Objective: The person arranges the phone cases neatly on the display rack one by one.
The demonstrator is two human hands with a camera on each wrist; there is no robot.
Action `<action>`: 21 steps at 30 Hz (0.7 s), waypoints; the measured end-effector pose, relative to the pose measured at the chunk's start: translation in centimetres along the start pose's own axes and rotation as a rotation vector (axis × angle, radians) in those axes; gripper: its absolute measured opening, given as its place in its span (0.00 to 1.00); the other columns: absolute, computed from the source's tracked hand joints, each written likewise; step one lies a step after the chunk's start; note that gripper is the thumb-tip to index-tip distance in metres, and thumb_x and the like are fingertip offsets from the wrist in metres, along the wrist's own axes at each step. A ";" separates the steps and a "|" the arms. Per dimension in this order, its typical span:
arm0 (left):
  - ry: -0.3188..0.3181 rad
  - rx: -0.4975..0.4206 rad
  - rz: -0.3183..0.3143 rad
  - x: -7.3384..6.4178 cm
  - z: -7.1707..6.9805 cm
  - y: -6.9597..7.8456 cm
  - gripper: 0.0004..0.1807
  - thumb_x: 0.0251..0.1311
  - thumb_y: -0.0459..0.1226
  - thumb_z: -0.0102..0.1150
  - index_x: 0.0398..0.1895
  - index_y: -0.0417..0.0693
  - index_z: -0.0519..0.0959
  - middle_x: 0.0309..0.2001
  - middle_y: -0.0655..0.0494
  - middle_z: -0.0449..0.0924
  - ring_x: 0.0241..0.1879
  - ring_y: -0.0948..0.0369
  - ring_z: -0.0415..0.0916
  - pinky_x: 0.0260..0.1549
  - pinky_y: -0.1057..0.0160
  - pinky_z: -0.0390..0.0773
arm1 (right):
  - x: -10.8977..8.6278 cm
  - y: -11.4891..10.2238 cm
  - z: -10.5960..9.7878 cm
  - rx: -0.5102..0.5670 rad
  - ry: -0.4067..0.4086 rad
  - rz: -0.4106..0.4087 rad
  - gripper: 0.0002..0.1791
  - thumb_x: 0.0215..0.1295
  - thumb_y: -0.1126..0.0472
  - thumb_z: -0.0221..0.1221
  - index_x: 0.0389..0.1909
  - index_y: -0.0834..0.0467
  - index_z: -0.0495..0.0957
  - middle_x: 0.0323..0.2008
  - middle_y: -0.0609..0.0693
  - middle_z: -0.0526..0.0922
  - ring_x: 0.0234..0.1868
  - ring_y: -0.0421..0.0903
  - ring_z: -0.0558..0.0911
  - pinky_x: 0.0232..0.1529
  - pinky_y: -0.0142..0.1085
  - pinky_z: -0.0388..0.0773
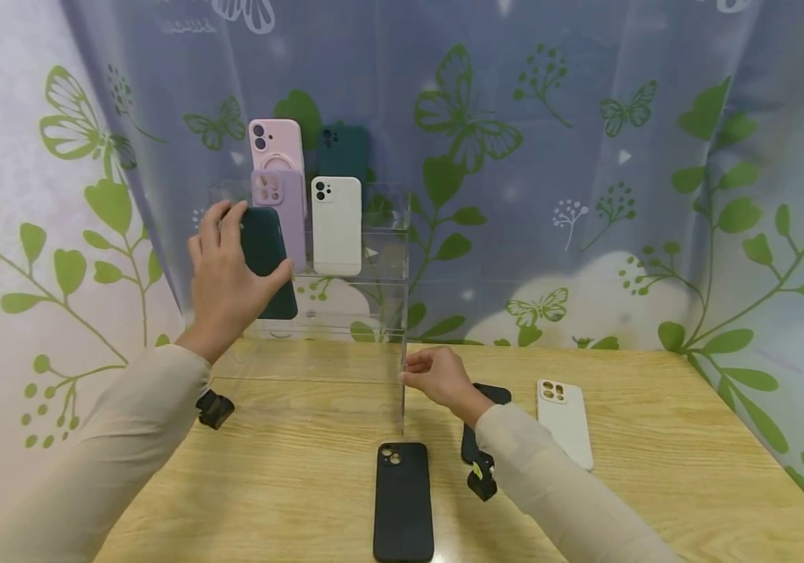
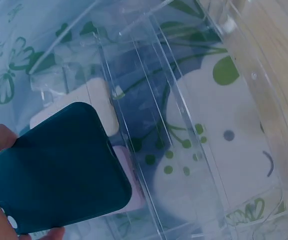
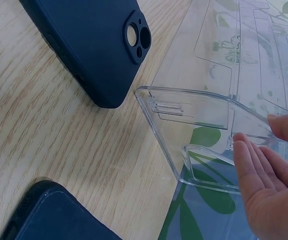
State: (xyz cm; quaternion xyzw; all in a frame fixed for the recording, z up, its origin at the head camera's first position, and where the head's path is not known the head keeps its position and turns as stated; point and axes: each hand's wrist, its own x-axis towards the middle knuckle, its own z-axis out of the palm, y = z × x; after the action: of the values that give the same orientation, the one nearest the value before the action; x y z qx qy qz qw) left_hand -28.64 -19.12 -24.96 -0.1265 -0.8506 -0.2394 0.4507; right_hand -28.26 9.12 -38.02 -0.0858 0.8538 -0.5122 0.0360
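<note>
My left hand (image 1: 222,266) grips a dark green phone case (image 1: 261,254) by its edges, thumb on one side and fingers on the other. The case is held upright in front of a clear acrylic tiered stand (image 1: 403,313), overlapping a purple phone case (image 1: 294,227) in the head view. My right hand (image 1: 440,379) pinches the stand's right side panel (image 3: 156,132), with the thumb at one face and the fingers at the other. On the stand's upper tiers also stand a pink case (image 1: 282,141), a white case (image 1: 336,231) and a dark teal case (image 1: 346,152).
A black phone case (image 1: 403,500) lies at the table's front. Another dark case (image 1: 472,438) lies partly hidden beneath my right forearm, with a cream case (image 1: 567,422) to its right. Behind the wooden table (image 1: 655,438) hangs a leaf-and-butterfly printed curtain (image 1: 550,172).
</note>
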 end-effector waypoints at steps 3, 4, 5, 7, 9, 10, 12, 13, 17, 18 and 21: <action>0.034 0.008 0.005 0.5 0.6 -0.2 0.44 0.51 0.44 0.71 0.68 0.38 0.61 0.67 0.38 0.55 0.63 0.40 0.53 0.57 0.43 0.57 | 0.0 0.0 0.0 -0.001 -0.001 -0.001 0.18 0.62 0.62 0.64 0.52 0.63 0.80 0.44 0.53 0.83 0.46 0.49 0.81 0.45 0.42 0.81; 0.044 0.009 0.002 0.7 0.9 -0.4 0.44 0.51 0.44 0.71 0.68 0.38 0.60 0.68 0.38 0.55 0.63 0.40 0.53 0.58 0.42 0.57 | 0.0 0.0 0.0 -0.001 -0.002 -0.001 0.18 0.62 0.62 0.64 0.52 0.63 0.80 0.44 0.53 0.83 0.46 0.49 0.81 0.45 0.42 0.81; 0.053 0.013 -0.004 0.8 1.1 -0.5 0.44 0.51 0.44 0.70 0.68 0.38 0.60 0.68 0.38 0.54 0.63 0.40 0.53 0.58 0.42 0.58 | 0.0 0.0 0.0 -0.003 -0.001 -0.001 0.18 0.62 0.62 0.64 0.52 0.62 0.80 0.43 0.53 0.83 0.46 0.49 0.81 0.45 0.42 0.81; 0.071 0.022 -0.019 0.9 1.7 -0.7 0.44 0.51 0.44 0.70 0.68 0.39 0.60 0.68 0.39 0.54 0.63 0.40 0.53 0.59 0.42 0.59 | 0.0 -0.1 0.0 -0.005 -0.001 0.002 0.18 0.61 0.61 0.64 0.52 0.62 0.80 0.43 0.53 0.83 0.46 0.49 0.81 0.45 0.42 0.81; 0.084 0.029 -0.036 0.8 2.3 -1.0 0.44 0.52 0.45 0.70 0.69 0.40 0.60 0.69 0.40 0.53 0.62 0.39 0.53 0.59 0.41 0.60 | 0.0 -0.1 0.0 -0.005 -0.003 0.001 0.18 0.61 0.61 0.65 0.52 0.62 0.80 0.44 0.53 0.83 0.47 0.50 0.81 0.45 0.42 0.81; 0.088 0.032 -0.047 0.8 2.6 -1.2 0.44 0.52 0.45 0.70 0.69 0.40 0.60 0.69 0.40 0.53 0.62 0.39 0.53 0.59 0.41 0.60 | 0.0 -0.1 0.0 -0.006 -0.002 0.000 0.18 0.61 0.61 0.65 0.52 0.62 0.80 0.44 0.53 0.83 0.47 0.50 0.81 0.45 0.42 0.81; 0.091 0.035 -0.071 0.6 3.2 -1.5 0.44 0.53 0.45 0.69 0.69 0.41 0.59 0.70 0.41 0.52 0.62 0.39 0.53 0.58 0.41 0.62 | 0.1 0.0 0.0 -0.005 -0.004 0.000 0.18 0.61 0.61 0.65 0.52 0.62 0.80 0.44 0.53 0.83 0.47 0.50 0.81 0.45 0.42 0.81; 0.089 0.033 -0.086 0.5 3.5 -1.6 0.44 0.53 0.45 0.70 0.69 0.42 0.59 0.70 0.41 0.52 0.62 0.39 0.53 0.57 0.41 0.63 | 0.1 0.0 -0.1 -0.001 -0.004 0.003 0.18 0.61 0.61 0.65 0.52 0.62 0.80 0.44 0.53 0.83 0.47 0.50 0.81 0.45 0.42 0.81; 0.077 0.030 -0.140 -0.1 4.8 -2.3 0.44 0.52 0.44 0.70 0.70 0.42 0.59 0.71 0.43 0.51 0.63 0.39 0.52 0.49 0.41 0.70 | 0.1 0.1 -0.1 0.000 -0.004 0.009 0.18 0.61 0.61 0.65 0.51 0.62 0.80 0.44 0.53 0.83 0.46 0.49 0.81 0.45 0.41 0.81; 0.075 0.033 -0.148 -0.2 5.1 -2.5 0.44 0.52 0.44 0.70 0.70 0.43 0.59 0.71 0.43 0.50 0.63 0.39 0.52 0.47 0.40 0.72 | 0.1 0.1 -0.1 -0.001 -0.003 0.007 0.17 0.61 0.61 0.65 0.51 0.62 0.80 0.44 0.53 0.83 0.46 0.49 0.81 0.45 0.41 0.81; 0.070 0.040 -0.158 -0.5 5.9 -2.9 0.44 0.52 0.43 0.71 0.70 0.42 0.59 0.71 0.43 0.51 0.63 0.39 0.53 0.43 0.39 0.73 | 0.1 0.0 0.0 -0.004 0.001 0.006 0.17 0.61 0.61 0.65 0.51 0.62 0.80 0.44 0.53 0.83 0.46 0.49 0.81 0.45 0.41 0.81</action>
State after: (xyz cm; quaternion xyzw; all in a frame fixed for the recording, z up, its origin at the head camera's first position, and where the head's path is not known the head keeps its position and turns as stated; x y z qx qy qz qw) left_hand -33.80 -18.50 -29.07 -0.0416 -0.8463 -0.2615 0.4623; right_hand -28.35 9.11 -37.98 -0.0831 0.8551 -0.5104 0.0371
